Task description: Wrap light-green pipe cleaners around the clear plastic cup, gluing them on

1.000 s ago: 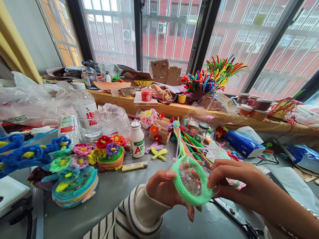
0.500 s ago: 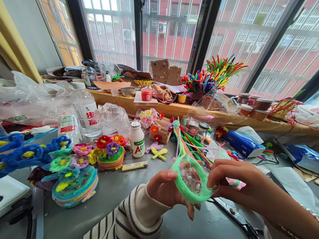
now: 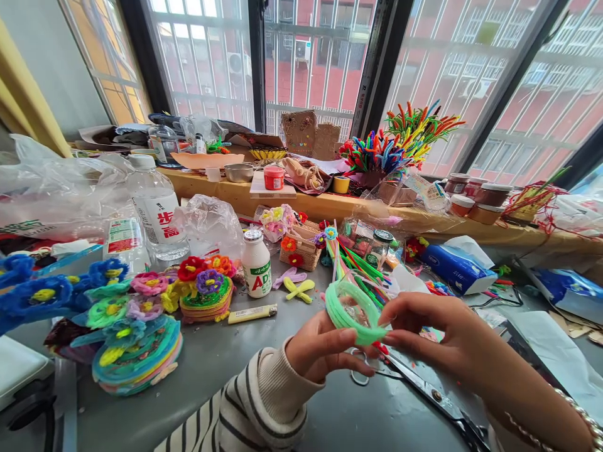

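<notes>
My left hand point(image 3: 315, 348) holds a light green fuzzy ring point(image 3: 335, 309) of coiled pipe cleaner, wound around something clear. Its thumb lies along the near side, and the other fingers are partly hidden beneath. At the ring's right edge, my right hand point(image 3: 431, 320) pinches the green pipe cleaner between thumb and fingertips. Just below the hands, large scissors point(image 3: 436, 394) rest on the grey table point(image 3: 226, 370), with a smaller metal loop handle point(image 3: 360, 376) near them. Behind the ring lies a bunch of long coloured pipe cleaners point(image 3: 355, 260).
Left of my hands stand pipe-cleaner flowers on a round coiled base point(image 3: 136, 358), a white drink bottle point(image 3: 257, 263) and a pale yellow lighter point(image 3: 252, 314). A yellow bow-like piece point(image 3: 299, 290) and a small basket point(image 3: 304, 245) lie beyond. A blue tissue pack point(image 3: 456, 270) sits at right.
The green ring has been raised slightly and tilted flatter. My left thumb has come down to its near side. My right hand has shifted slightly left and up, still at the ring's right edge.
</notes>
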`<action>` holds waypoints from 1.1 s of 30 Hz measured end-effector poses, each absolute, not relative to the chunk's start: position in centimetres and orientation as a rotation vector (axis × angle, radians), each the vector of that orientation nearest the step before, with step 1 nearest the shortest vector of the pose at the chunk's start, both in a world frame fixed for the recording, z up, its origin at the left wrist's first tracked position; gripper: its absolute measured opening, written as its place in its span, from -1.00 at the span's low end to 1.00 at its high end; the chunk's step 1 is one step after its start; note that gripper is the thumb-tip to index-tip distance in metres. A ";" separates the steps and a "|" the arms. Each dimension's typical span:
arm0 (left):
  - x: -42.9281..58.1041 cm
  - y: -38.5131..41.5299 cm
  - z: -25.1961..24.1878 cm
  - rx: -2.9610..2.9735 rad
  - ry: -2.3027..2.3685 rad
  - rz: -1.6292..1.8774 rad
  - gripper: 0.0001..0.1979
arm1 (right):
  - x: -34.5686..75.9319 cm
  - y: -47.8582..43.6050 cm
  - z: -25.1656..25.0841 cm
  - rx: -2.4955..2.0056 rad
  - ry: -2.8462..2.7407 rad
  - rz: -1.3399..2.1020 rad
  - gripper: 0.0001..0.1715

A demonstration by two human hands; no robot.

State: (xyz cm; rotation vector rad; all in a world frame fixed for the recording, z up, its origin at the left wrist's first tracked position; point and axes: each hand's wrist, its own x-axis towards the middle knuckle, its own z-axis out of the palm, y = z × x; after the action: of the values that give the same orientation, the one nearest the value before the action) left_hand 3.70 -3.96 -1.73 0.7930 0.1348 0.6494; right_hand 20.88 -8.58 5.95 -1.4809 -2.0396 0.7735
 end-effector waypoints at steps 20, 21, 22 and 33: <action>3.9 -3.3 -2.9 0.681 0.093 0.709 -0.73 | 20.7 -8.0 5.2 -1.467 -1.960 0.840 -0.79; 3.9 -3.3 -3.0 0.676 0.071 0.698 -0.73 | 20.7 -8.0 5.2 -1.467 -1.966 0.838 -0.81; 3.9 -3.3 -3.0 0.671 0.056 0.689 -0.72 | 20.6 -8.0 5.3 -1.468 -1.968 0.841 -0.84; 3.7 -3.9 -0.9 0.696 0.225 0.725 -0.72 | 19.9 -7.9 4.9 -1.484 -1.997 0.751 -0.90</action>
State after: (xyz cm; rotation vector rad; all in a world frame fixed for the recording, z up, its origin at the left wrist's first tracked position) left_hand 3.70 -3.89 -0.94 0.6959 0.2245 0.7251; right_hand 19.90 -7.92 4.88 -1.4837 -1.9967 0.7507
